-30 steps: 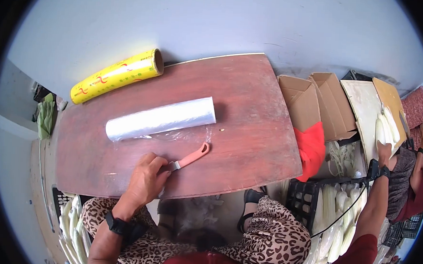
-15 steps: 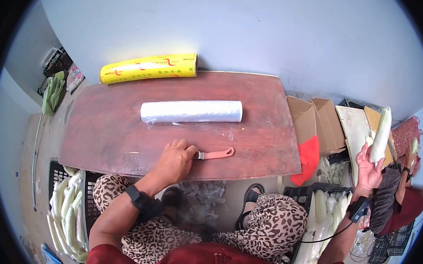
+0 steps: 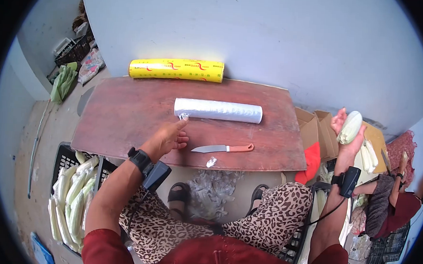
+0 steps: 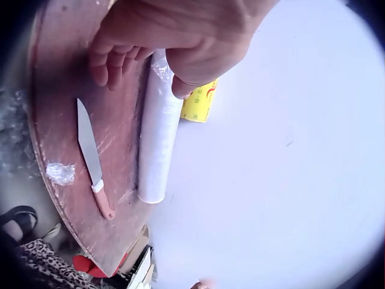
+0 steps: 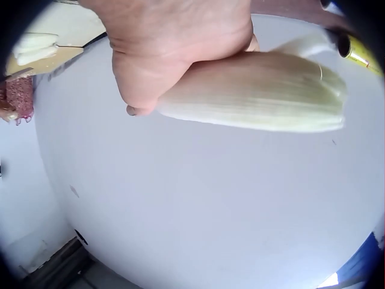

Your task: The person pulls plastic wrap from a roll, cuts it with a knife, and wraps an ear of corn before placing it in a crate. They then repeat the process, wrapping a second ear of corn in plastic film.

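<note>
In the head view, my left hand point(image 3: 165, 138) reaches over the table with a fingertip at the left end of the plastic wrap roll point(image 3: 222, 111). Its thumb and fingers are spread apart in the left wrist view, close to a crumpled bit of film on the roll point(image 4: 157, 138). A knife point(image 3: 222, 148) with a pink handle lies flat nearby, released. At the right, my right hand point(image 3: 353, 144) holds up a pale green ear of corn point(image 3: 350, 127) in its husk, which lies along the palm in the right wrist view.
A yellow printed tube point(image 3: 176, 70) lies along the table's back edge. A small wad of film point(image 3: 211, 161) sits at the front edge. Crates of corn point(image 3: 74, 196) flank my legs. Cardboard boxes point(image 3: 324, 133) stand right of the table; another person point(image 3: 399, 208) works beyond.
My left hand has let go of the knife and moved up to the wrap roll. My right hand has lifted the ear of corn from the board at the right and brought it nearer the table.
</note>
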{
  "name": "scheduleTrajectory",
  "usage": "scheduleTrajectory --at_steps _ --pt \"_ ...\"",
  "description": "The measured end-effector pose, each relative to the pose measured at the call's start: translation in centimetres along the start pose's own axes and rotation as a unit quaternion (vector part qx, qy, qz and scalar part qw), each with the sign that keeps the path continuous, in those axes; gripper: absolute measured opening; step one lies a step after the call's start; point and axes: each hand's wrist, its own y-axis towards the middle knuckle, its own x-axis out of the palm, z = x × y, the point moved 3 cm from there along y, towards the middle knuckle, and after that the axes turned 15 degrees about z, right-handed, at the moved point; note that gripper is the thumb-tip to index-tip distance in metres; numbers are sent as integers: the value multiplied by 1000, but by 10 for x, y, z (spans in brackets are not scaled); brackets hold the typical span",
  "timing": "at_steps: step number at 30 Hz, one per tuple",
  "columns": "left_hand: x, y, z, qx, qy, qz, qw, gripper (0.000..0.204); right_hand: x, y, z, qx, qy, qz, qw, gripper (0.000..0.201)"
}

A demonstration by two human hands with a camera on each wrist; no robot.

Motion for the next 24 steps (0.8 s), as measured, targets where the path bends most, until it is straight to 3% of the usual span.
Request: scheduleTrajectory --at_steps 2,3,6,9,14,18,23,24 --pt "2 24 -7 -35 -74 -14 997 50 -6 -5 35 117 -11 -33 992 64" --pt "4 34 -11 -53 -111 -22 992 44 -6 -13 53 220 -35 -37 974 63" --pt "11 44 -12 -73 -182 -69 978 31 8 -34 89 248 -88 -25 964 57" --pt "14 46 -12 -1 -170 -72 983 21 49 -47 99 166 -142 -85 972 46" --pt "6 36 -13 -9 -97 -30 995 7 66 -53 139 197 -256 -112 940 45" --pt "-9 39 -20 -11 -41 -25 999 4 77 -62 190 108 -390 -146 903 50" --pt "-15 34 -19 -6 -3 -10 1000 3 83 -60 225 -54 -563 -233 791 69" --pt "-16 32 -19 -5 3 -11 1000 2 84 -59 232 -81 -605 -255 750 72"
